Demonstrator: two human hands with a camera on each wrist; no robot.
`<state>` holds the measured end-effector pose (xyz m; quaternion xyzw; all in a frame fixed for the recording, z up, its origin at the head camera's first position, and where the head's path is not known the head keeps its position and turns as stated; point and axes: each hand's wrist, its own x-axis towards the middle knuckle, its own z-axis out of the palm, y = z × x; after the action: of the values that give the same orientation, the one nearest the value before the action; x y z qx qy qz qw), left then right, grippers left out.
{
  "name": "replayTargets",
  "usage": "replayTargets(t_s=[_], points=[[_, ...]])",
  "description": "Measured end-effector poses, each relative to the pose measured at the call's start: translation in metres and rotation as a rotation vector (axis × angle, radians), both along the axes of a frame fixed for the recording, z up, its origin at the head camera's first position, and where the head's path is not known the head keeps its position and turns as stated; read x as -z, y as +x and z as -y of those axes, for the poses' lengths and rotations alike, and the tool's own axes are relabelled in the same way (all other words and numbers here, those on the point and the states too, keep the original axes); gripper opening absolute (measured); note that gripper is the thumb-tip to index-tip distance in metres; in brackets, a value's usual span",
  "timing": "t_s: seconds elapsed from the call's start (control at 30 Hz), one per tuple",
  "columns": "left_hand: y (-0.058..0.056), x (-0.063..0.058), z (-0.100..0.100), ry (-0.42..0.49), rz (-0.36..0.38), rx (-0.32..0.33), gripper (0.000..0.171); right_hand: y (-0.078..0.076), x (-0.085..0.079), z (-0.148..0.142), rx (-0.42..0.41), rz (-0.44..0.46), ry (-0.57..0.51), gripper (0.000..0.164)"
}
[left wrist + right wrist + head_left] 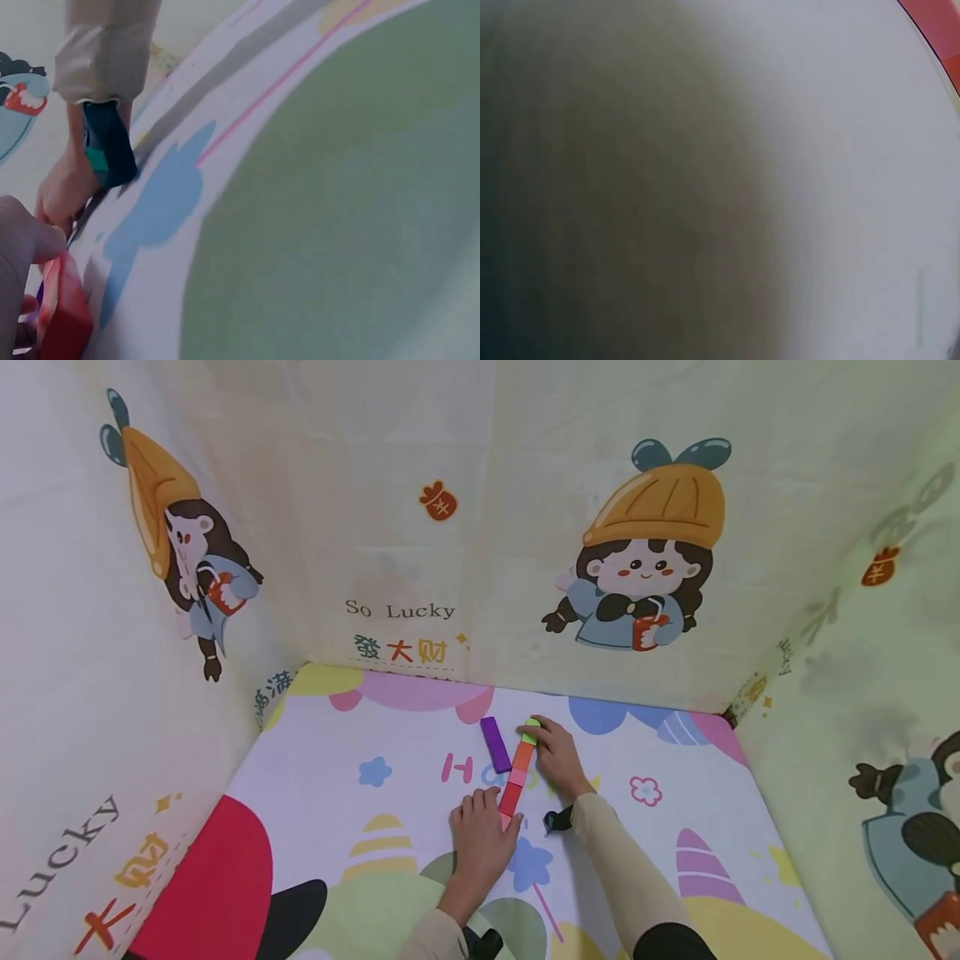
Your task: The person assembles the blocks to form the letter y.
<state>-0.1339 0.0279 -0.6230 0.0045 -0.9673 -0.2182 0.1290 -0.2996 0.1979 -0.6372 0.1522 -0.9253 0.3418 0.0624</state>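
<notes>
A straight row of coloured blocks lies on the printed mat, running from a yellow-green block (530,732) at the far end through an orange block (522,755), a pink one (517,777) and a red one (510,799) to a light pink block (506,820) at the near end. My right hand (558,757) pinches the yellow-green block. With thumb and fingers, my left hand (483,839) grips the light pink block; in the left wrist view, the thumb presses on the row's near end (66,315). A purple bar (495,745) lies just left of the row.
Cloth walls (480,527) with cartoon prints stand behind and at both sides of the mat (420,718). Dark wrist straps sit at both cuffs. A blurred brownish shape (630,187) fills much of the right wrist view, with a pink and red strip (937,30) at its corner.
</notes>
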Motion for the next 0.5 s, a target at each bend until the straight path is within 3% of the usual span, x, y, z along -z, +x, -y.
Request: replayTargets(t_s=[0.13,0.5], points=[[-0.010,0.001,-0.013,-0.075,0.004,-0.031,0.064,0.002,-0.003,-0.001,-0.007,0.002,0.004,0.043],[-0.038,-0.004,-0.029,-0.152,-0.025,-0.139,0.065,0.002,-0.005,0.000,-0.030,-0.043,0.010,0.041]])
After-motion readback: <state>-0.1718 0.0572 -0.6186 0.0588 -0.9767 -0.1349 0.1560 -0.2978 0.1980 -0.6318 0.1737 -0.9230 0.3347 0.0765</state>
